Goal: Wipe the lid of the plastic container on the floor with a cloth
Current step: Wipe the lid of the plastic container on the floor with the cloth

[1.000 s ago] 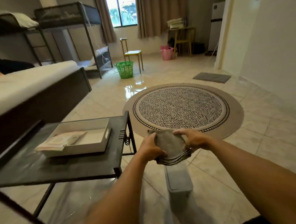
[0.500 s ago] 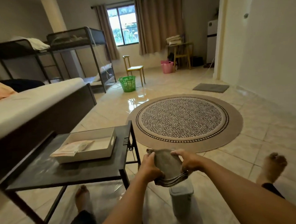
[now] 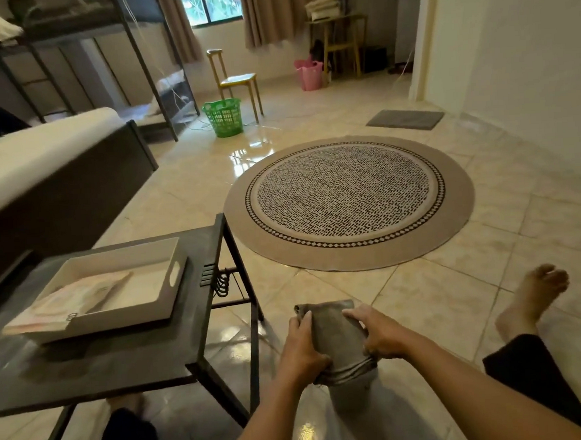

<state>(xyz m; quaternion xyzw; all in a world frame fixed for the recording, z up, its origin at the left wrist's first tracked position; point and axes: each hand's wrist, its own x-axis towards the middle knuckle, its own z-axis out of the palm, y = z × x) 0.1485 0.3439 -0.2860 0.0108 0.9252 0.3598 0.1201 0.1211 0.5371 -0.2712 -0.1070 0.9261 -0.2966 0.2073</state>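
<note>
A folded grey cloth (image 3: 337,339) is held flat between both hands, low over the tiled floor. My left hand (image 3: 302,350) grips its left edge and my right hand (image 3: 377,333) grips its right edge. Right below the cloth stands a small grey plastic container (image 3: 352,391). The cloth covers its top, so the lid is hidden and only the front wall shows. Whether the cloth touches the lid I cannot tell.
A black metal side table (image 3: 148,364) with a white tray (image 3: 171,295) holding folded paper stands just left of my hands. A round patterned rug (image 3: 349,199) lies ahead. My bare right foot (image 3: 531,293) rests at the right. A bed (image 3: 47,166) runs along the left.
The view has tilted down and nearer to the floor. Both hands, still holding the cloth, have come lower onto the container, which now shows less of its top.
</note>
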